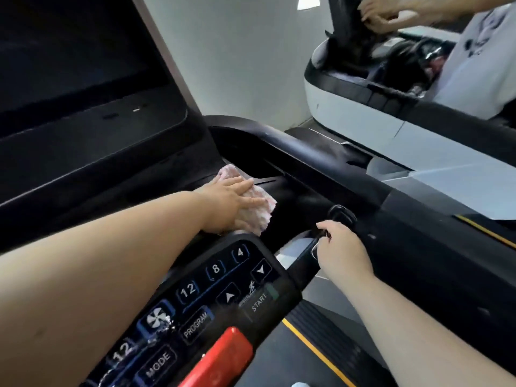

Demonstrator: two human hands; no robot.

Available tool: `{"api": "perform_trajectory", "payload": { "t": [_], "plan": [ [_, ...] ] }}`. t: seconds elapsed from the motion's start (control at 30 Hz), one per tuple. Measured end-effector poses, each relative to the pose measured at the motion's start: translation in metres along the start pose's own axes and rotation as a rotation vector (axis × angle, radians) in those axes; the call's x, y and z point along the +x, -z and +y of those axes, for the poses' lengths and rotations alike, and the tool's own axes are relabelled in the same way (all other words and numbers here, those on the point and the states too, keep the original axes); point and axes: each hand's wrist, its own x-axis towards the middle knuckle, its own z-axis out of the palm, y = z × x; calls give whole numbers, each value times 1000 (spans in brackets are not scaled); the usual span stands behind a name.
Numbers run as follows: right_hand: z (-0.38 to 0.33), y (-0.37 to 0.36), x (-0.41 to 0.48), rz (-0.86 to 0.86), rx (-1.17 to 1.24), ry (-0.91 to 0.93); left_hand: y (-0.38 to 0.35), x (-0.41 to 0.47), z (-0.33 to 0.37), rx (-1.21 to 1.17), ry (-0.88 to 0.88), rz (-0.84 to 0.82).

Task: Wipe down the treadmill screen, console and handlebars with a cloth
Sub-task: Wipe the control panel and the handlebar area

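Note:
My left hand lies flat with straight fingers on a pink-and-white cloth, pressing it onto the black console tray below the dark screen. My right hand curls around the inner black handlebar near its upper end. The console button panel with numbers, PROGRAM, MODE and START sits in the foreground under my left forearm, with a red stop button at its near edge. The long right side handrail runs diagonally past both hands.
A second treadmill stands to the right, where another person in a white shirt works with both hands at its console. A white wall is behind. The running belt with a yellow stripe shows at the bottom.

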Motion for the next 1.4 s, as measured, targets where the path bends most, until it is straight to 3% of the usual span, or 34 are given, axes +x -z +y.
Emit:
{"api": "perform_trajectory", "payload": {
  "t": [0.23, 0.4, 0.7, 0.8, 0.97, 1.03, 1.27, 1.4],
  "plan": [
    [18, -20, 27, 6, -44, 43, 18, 81, 29, 269, -135, -25],
    [25, -27, 31, 28, 14, 100, 19, 117, 52, 302, -156, 14],
    [22, -22, 30, -17, -83, 120, 18, 88, 24, 472, -366, -45],
    [1, -15, 25, -81, -143, 95, 0, 41, -1, 155, -218, -25],
    [-79, -11, 3, -229, 125, 207, -32, -60, -22, -281, 86, 138],
    [-114, -18, -9, -291, 108, 292, -45, -101, -26, -386, 186, 201],
    [-202, -69, -61, -403, -300, 563, -99, -225, -31, -552, 507, 259],
    [-224, -96, -88, -324, -403, 556, -131, -268, -12, -537, 638, 336]
  ]
}}
